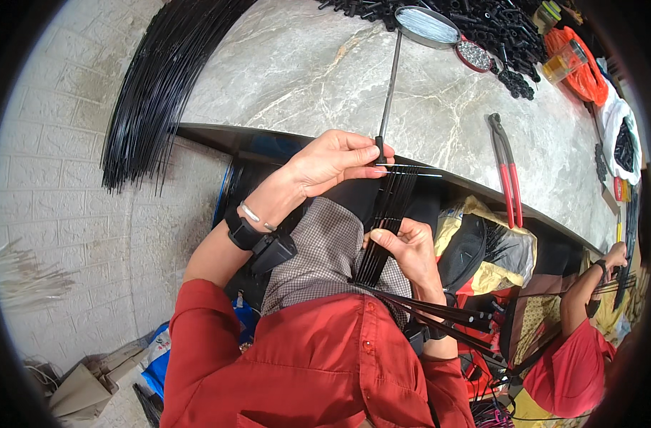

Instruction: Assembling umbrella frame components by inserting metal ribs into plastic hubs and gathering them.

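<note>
My left hand [332, 162] is above my lap at the table's edge, thumb and fingers pinching a short black sleeve [380, 148] at the near end of a thin grey metal rod [392, 84]. That rod runs away over the table to a shallow round dish. Just below the fingertips, a thin silvery wire [419, 172] crosses the tops of a bundle of thin black rods [397, 196]. Around the bundle's lower part my right hand [409, 251] is closed, thumb on top. Further black rods [447, 314] stick out beside my right forearm. Whether the wire passes through the rods I cannot tell.
On the marble-patterned table [290, 93] lie red-handled pliers [507, 171], a dish of silvery pins [427, 27], a red dish of small metal parts [475, 55] and a heap of black fittings [496, 28]. Long black rods [165, 85] overhang at left. A co-worker's arm [582, 292] is at right.
</note>
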`<action>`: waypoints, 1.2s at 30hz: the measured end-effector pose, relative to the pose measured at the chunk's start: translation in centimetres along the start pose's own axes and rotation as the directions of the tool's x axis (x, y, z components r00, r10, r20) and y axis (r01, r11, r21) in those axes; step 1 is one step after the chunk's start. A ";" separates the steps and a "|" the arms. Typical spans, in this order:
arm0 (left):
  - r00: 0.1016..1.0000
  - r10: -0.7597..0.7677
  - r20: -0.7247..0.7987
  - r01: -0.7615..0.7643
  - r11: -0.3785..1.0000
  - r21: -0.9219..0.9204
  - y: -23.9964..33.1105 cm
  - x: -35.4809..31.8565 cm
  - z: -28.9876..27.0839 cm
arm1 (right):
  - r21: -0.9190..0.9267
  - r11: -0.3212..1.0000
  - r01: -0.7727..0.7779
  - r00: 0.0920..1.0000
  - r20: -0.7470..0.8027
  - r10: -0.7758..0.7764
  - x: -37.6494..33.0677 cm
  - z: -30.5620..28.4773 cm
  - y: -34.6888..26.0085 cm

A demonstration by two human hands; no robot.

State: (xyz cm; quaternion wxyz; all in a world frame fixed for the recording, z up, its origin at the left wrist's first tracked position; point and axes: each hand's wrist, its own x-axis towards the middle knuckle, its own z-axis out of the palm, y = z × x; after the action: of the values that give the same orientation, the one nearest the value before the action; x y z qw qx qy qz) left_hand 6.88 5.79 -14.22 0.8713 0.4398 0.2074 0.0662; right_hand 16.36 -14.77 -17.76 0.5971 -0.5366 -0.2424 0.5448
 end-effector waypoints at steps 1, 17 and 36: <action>1.000 -0.012 -0.016 0.013 0.999 0.040 0.1 -0.1 0.1 | -0.023 1.000 -0.018 1.000 0.011 0.018 0.0 -0.1 0.0; 0.999 -0.025 -0.048 0.029 0.996 0.085 -0.4 0.1 0.0 | -0.027 0.998 -0.049 0.998 0.032 0.050 0.0 -0.1 -0.1; 0.998 -0.061 -0.035 0.065 0.988 0.141 -0.1 0.0 0.3 | -0.021 0.997 -0.069 0.997 0.027 0.070 0.0 -0.1 0.0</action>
State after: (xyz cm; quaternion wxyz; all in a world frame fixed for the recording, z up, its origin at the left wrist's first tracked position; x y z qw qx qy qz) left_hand 6.97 5.45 -14.13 0.8362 0.4927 0.2389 0.0305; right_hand 16.42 -14.83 -17.78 0.5689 -0.5431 -0.2373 0.5701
